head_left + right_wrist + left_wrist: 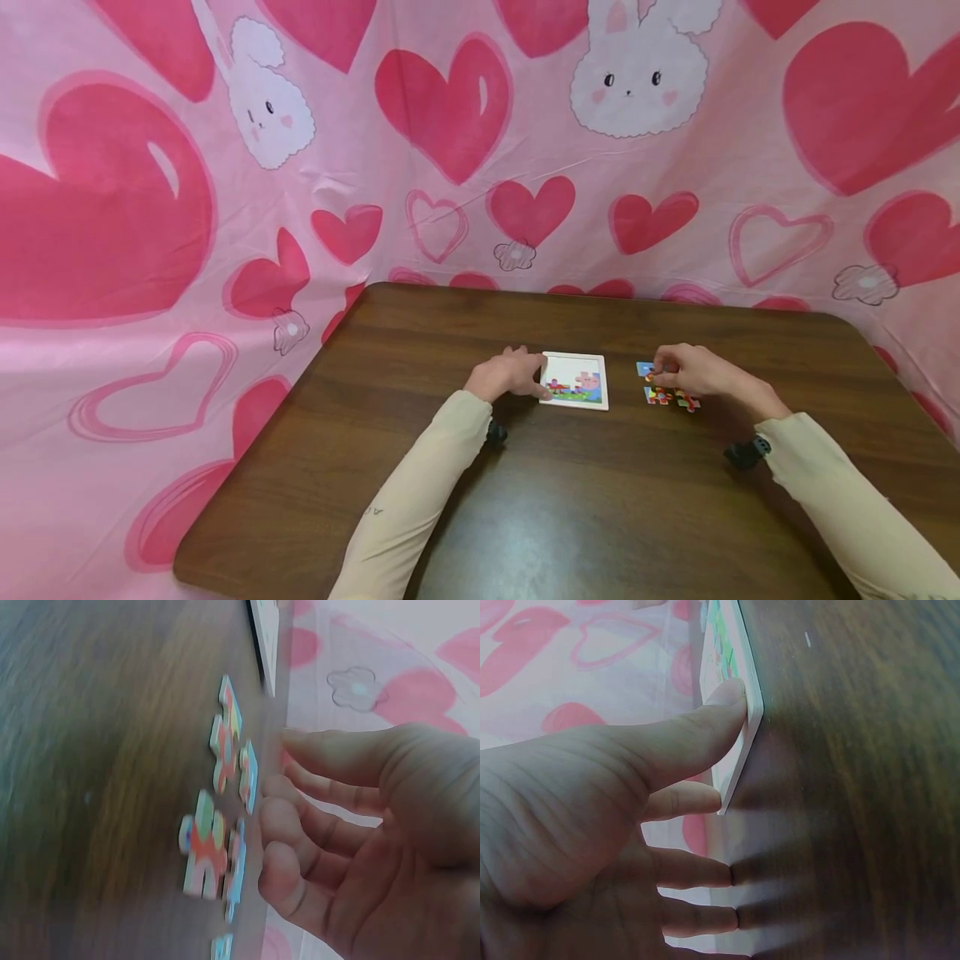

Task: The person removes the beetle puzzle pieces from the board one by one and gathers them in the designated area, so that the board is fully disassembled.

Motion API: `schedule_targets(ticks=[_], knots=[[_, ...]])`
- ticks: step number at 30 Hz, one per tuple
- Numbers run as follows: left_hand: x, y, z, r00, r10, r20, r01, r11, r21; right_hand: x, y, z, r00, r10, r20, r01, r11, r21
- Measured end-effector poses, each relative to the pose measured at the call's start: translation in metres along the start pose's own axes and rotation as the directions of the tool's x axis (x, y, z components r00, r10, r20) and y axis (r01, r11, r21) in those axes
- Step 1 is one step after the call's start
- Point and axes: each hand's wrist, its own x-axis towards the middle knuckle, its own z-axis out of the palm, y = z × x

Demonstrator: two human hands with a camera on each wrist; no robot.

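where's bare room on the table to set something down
Bare table: between the left sleeve and right sleeve, nearer the camera than the puzzle frame; also left of the left sleeve. Crowded: right of the frame, loose pieces by the right hand.

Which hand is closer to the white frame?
The left. The left hand touches the frame at its left side; the right hand is at the loose pieces, apart from the frame's right side.
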Motion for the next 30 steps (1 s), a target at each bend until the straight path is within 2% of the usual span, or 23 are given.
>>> schedule_targets(ticks=[16, 30], knots=[[-0.001, 0.0, 0.0, 1.0, -0.008, 0.0, 0.008, 1.0, -0.001, 0.025, -0.023, 0.015, 0.997, -0.056, -0.048, 0.055, 0.998, -0.021], [-0.002, 0.001, -0.001, 1.0, -0.018, -0.001, 0.018, 1.0, -0.019, 0.044, -0.035, 0.029, 0.999, -0.044, 0.005, 0.044, 0.996, 0.074]])
